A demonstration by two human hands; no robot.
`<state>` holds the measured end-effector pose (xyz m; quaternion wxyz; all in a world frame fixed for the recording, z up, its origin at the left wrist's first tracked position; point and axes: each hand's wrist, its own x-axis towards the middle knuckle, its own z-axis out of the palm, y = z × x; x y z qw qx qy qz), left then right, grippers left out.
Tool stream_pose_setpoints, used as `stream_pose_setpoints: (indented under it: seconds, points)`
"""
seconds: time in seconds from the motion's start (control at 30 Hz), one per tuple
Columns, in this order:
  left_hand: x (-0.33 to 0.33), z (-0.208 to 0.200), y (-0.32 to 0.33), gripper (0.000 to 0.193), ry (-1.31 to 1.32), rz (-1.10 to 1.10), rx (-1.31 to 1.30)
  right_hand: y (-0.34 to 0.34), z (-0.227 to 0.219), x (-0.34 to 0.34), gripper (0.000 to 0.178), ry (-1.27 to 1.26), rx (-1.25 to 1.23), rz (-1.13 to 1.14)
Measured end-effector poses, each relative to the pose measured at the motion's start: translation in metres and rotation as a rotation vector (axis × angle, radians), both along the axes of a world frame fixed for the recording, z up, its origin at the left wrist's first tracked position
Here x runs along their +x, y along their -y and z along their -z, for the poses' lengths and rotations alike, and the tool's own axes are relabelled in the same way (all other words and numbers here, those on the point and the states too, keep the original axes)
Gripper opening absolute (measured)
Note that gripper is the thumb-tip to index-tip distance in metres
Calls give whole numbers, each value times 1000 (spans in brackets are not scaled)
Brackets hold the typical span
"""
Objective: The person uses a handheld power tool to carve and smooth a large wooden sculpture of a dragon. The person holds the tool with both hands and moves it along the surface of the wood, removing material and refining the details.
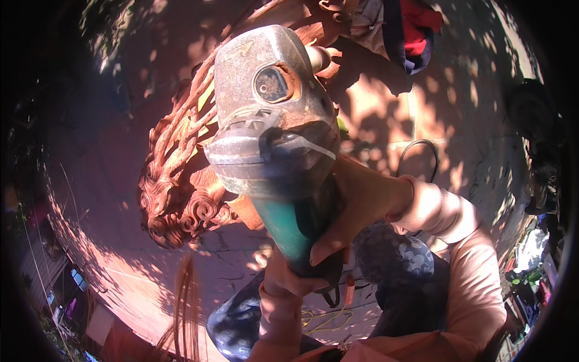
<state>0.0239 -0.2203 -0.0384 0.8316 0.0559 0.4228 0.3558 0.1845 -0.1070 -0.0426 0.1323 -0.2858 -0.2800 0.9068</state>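
Close to me I hold up an angle grinder (283, 223) with a green body and a worn, scuffed metal gear head turned upward. My right hand (365, 196) is wrapped round the side of the body, its thumb along the green casing. Lower down, my left hand (289, 276) grips the rear end, with its fingers partly hidden beneath the tool. Behind the grinder lies a reddish-brown carved wood piece (175, 211) with scrolls and long curved strands. The grinder hides much of the carving, and I cannot see a disc.
Red and navy cloth (416, 36) hangs at the far edge. A dark cable loop (422, 145) lies right of the grinder. Near my bent legs are a yellow cord (329, 318) and a small orange-red object (350, 289). Clutter lines the right rim.
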Motion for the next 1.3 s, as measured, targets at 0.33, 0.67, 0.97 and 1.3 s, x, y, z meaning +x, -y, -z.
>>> stream_pose_setpoints:
  seconds: [0.33, 0.67, 0.97, 1.3]
  points:
    - [-64, 22, 37, 65, -986, 240, 279, 38, 47, -66, 67, -279, 518, 398]
    - [-33, 50, 43, 62, -1157, 5, 533, 55, 76, -93, 73, 32, 570, 309]
    - [-15, 61, 53, 54, -1087, -71, 267, 60, 92, -83, 61, -22, 643, 591]
    - [13, 63, 37, 34, -1256, -164, 322, 46, 115, -85, 55, -45, 788, 511]
